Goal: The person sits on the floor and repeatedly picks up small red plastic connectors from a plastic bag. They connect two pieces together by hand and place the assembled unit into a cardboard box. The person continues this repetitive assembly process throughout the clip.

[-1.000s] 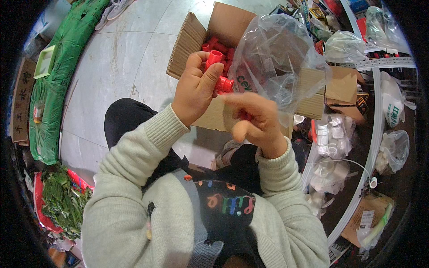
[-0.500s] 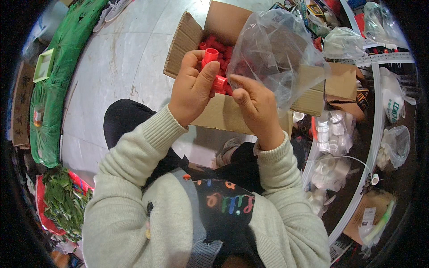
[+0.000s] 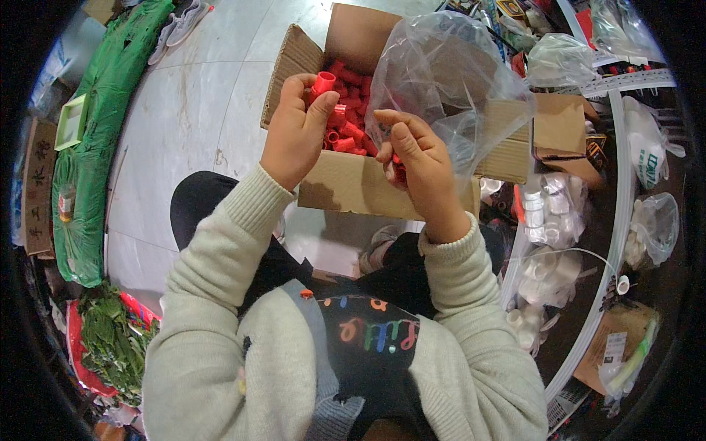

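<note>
My left hand (image 3: 296, 132) is closed around a red plastic pipe fitting (image 3: 323, 81), whose round open end points up between thumb and fingers. It is held over the left part of an open cardboard box (image 3: 368, 185) with many similar red pipe fittings (image 3: 351, 137) inside. To its right, my right hand (image 3: 421, 158) is closed with fingers curled, at the box's front edge beside a clear plastic bag (image 3: 441, 66). Some red shows by its curled fingers, but I cannot tell whether that is held or lies behind. The bag drapes over the right side of the box.
A shelf on the right carries bagged white fittings (image 3: 548, 209) and a small cardboard box (image 3: 562, 132). On the left lies a long green-wrapped bundle (image 3: 110, 125), with green leaves (image 3: 110, 334) in a red-edged wrapper nearer me. Grey shoes (image 3: 180, 26) stand at the far left.
My left hand has moved left and slightly up with a red fitting. My hands are farther apart, and the fitting seen between them no longer shows there. My right hand's fingers have curled in.
</note>
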Demonstrator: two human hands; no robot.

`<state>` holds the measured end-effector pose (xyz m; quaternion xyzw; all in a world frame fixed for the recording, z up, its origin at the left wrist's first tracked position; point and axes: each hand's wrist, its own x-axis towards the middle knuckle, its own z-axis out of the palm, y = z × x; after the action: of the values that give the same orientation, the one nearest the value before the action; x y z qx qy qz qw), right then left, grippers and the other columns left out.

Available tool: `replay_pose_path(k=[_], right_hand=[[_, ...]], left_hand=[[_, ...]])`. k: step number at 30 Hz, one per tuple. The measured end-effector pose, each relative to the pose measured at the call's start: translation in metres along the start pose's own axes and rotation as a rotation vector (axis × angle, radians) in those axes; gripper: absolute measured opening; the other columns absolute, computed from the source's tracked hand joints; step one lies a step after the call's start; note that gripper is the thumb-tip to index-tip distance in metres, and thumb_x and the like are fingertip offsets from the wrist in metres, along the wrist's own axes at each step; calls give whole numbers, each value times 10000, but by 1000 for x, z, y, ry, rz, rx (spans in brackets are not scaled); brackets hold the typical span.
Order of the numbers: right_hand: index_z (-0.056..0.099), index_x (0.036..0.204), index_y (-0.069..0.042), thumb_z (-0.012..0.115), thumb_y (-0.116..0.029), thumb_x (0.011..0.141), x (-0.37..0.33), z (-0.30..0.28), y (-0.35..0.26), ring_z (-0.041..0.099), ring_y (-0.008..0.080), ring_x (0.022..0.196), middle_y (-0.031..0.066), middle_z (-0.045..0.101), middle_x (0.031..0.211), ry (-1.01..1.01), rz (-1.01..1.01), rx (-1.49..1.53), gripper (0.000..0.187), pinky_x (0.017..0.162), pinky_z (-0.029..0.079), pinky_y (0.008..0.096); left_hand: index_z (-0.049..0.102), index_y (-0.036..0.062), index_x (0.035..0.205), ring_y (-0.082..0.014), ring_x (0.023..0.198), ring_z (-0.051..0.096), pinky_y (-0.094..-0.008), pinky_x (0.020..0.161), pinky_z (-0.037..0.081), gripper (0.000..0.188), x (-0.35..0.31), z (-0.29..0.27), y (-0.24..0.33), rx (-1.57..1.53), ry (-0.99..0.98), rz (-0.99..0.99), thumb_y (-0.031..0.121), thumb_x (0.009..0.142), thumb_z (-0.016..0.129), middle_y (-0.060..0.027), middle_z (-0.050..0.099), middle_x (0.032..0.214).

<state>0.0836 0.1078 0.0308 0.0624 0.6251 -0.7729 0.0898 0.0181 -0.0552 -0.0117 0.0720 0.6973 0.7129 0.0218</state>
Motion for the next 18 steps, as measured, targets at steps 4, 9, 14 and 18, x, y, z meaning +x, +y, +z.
replay_pose_path(k=[4,9,14,18], right_hand=[[504,1086,-61,530,-137,831,1,-1,0,474,63,523,38,564,761,-14,101,146,267,432,341,166],[492,1030,-47,467,31,739,0,-8,3,503,95,601,84,553,884,-80,156,421,302,450,389,198],[476,995,-45,489,25,757,-1,-4,-2,524,113,610,92,555,919,-164,240,596,249,477,423,216],[472,1008,-43,531,-55,820,-3,-4,-2,532,112,618,130,571,991,-267,220,552,197,489,422,213]], left_hand=[[428,16,1046,-87,728,523,-225,629,452,273,6,2,-5,24,19,30,204,876,528,-58,550,890],[451,39,1037,-51,683,492,-191,581,429,254,3,3,7,-143,9,-50,209,870,540,-27,536,852],[485,98,1031,-20,540,428,-151,399,317,238,-3,1,25,-324,-35,-325,276,876,518,44,499,726],[517,104,955,-33,571,442,-150,412,323,227,-10,0,33,-593,-174,-546,312,862,525,18,523,798]])
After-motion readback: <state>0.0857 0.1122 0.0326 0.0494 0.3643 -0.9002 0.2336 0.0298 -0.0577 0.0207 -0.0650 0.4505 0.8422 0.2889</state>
